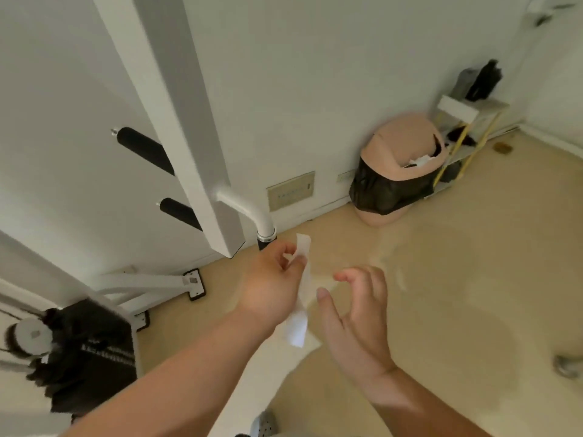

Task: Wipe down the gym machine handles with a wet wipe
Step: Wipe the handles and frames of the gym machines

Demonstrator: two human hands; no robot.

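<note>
left hand [271, 279]: pinching wet wipe [298, 324] near upper end, long axis vertical | right hand [356, 310]: loosely spread, holding nothing | handle [263, 243]: just beyond left hand, by lower corner of machine frame [189, 105], nearer left

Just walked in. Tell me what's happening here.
A person stands at a white gym machine, getting a wet wipe ready. The left hand pinches the wipe near its top, and the rest hangs down loose. The right hand is open beside it, fingers relaxed, holding nothing. The wipe is not on any handle yet: the two black foam handles up on the left are untouched. A pink bin stands by the wall.
</note>
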